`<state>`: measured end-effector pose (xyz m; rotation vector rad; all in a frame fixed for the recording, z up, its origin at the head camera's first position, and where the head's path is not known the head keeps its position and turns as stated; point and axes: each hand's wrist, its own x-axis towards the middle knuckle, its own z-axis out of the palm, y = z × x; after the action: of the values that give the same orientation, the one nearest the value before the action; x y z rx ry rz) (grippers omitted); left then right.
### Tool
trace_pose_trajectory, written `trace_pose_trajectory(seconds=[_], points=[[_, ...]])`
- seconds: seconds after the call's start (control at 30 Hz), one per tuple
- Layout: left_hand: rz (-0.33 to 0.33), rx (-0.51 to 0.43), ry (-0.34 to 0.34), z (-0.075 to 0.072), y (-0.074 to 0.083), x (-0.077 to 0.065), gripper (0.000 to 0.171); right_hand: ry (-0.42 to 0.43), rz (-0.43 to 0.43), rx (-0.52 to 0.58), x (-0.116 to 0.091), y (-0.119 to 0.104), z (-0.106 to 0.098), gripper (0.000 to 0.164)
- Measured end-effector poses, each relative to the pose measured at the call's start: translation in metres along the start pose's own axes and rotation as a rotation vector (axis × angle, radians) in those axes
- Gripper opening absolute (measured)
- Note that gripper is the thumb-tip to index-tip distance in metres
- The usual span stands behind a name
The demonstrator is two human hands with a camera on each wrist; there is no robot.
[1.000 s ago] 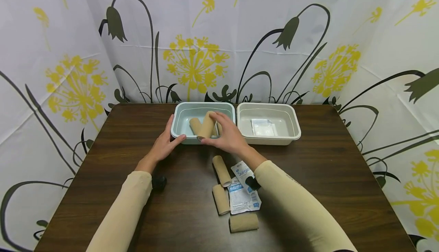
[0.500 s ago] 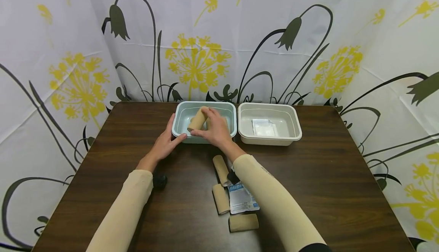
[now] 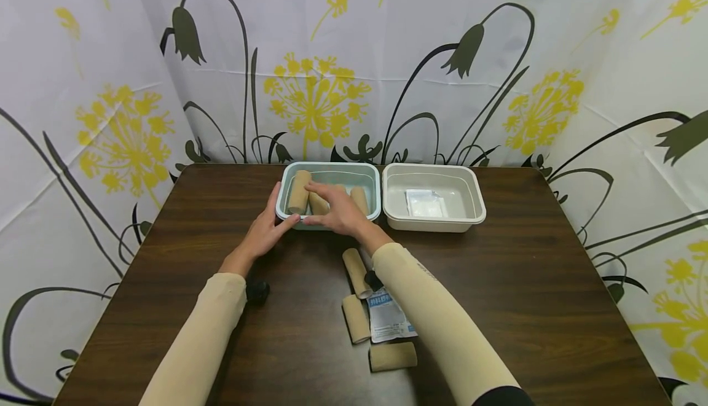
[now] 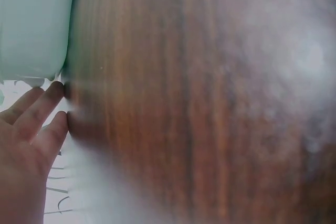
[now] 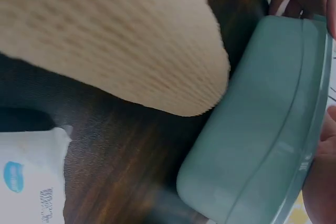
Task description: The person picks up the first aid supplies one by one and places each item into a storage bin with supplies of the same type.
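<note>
At the back of the table stands a pale blue plastic bin with several brown cardboard tubes in it. My left hand rests against its left front corner, thumb along the near rim and straight fingers at the left side. Over the bin, my right hand has its fingers spread, the fingertips beside a cardboard tube that leans at the left end. Other tubes lie under and to the right of this hand. In the right wrist view a ridged cardboard tube on the table looms large.
Right of the blue bin stands a cream bin holding a white packet. Nearer on the table lie three cardboard tubes and a printed white packet, partly hidden by my right sleeve. A patterned curtain hangs behind.
My right hand has moved left over the blue bin with a cardboard tube and let go of it at the bin's left end. My left hand has stayed at the corner.
</note>
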<state>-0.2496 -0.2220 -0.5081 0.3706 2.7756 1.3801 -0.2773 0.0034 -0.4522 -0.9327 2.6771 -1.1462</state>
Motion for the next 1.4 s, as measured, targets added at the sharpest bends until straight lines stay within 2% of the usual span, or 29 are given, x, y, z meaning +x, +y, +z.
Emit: trace_pose_trajectory(seconds=[0.17, 0.33, 0.57, 0.9, 1.03, 1.13, 1.27, 1.4], points=[[0.007, -0.004, 0.010, 0.001, 0.000, 0.000, 0.089, 0.015, 0.001, -0.010, -0.006, 0.000, 0.002, 0.061], [0.003, 0.002, 0.011, 0.000, -0.001, 0.000, 0.089, 0.049, -0.044, -0.007, -0.017, 0.002, -0.001, 0.054], [0.006, 0.005, 0.005, 0.000, -0.001, 0.002, 0.089, 0.015, -0.075, -0.027, -0.049, -0.003, -0.020, 0.053], [0.013, 0.015, 0.014, -0.004, -0.002, 0.002, 0.090, -0.035, -0.120, -0.005, -0.124, -0.021, -0.051, 0.051], [0.018, 0.011, 0.008, -0.004, -0.001, 0.002, 0.089, -0.107, -0.104, -0.042, -0.158, -0.027, -0.055, 0.052], [0.010, 0.017, 0.002, -0.004, -0.001, 0.001, 0.089, -0.187, -0.104, -0.155, -0.183, -0.031, -0.053, 0.052], [0.001, 0.015, -0.003, -0.002, -0.001, -0.001, 0.090, -0.239, -0.167, -0.275, -0.214, -0.031, -0.043, 0.050], [0.006, 0.005, -0.005, -0.001, -0.001, 0.000, 0.090, -0.238, -0.215, -0.279, -0.242, -0.026, -0.030, 0.048]])
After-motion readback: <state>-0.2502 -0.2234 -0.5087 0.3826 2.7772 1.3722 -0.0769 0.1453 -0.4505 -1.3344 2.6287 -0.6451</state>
